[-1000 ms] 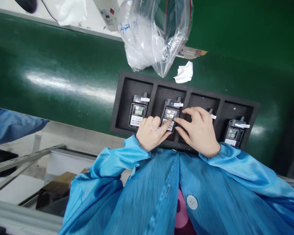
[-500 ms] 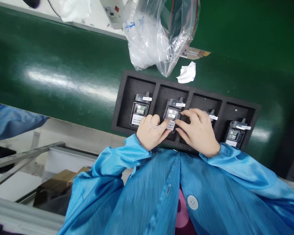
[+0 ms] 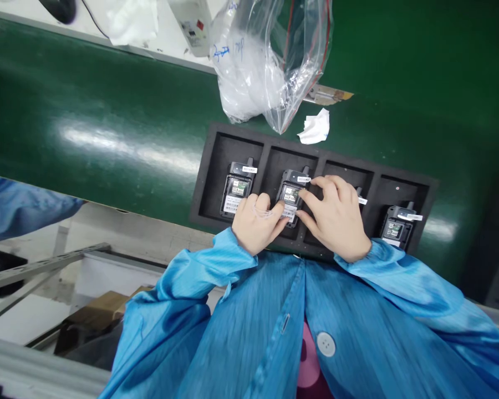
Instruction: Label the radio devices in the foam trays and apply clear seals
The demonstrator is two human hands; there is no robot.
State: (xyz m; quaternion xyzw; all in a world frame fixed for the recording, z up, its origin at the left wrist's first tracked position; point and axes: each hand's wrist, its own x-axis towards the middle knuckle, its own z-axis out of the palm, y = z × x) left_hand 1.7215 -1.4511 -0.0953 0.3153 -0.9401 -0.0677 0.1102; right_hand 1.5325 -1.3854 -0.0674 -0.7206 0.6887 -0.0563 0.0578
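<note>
A black foam tray [image 3: 199,191] with compartments holds several handheld radios, their backs uncovered and slots showing. Both hands are at the radio [image 3: 290,194] in the second compartment from the left. My left hand [image 3: 255,224] is curled, thumb and index finger pressing the lower left of this radio by its white label; thin clear plastic shows across its fingers. On the other side, my right hand [image 3: 339,216] grips the right edge with thumb and fingertips. My right hand covers most of a third radio; its white tag [image 3: 361,200] shows.
Other radios lie in the leftmost [image 3: 238,188] and rightmost [image 3: 396,226] compartments. Behind the tray are a clear zip bag [image 3: 249,72] with white contents and a crumpled white paper [image 3: 315,127]. The green table's [image 3: 149,188] near edge runs along my body. A blue sleeve [image 3: 25,205] is at left.
My right hand has shifted slightly, its index finger moving over the radio's slot area and its thumb staying near the lower edge. My left hand stays nearly still. The view has shifted a little.
</note>
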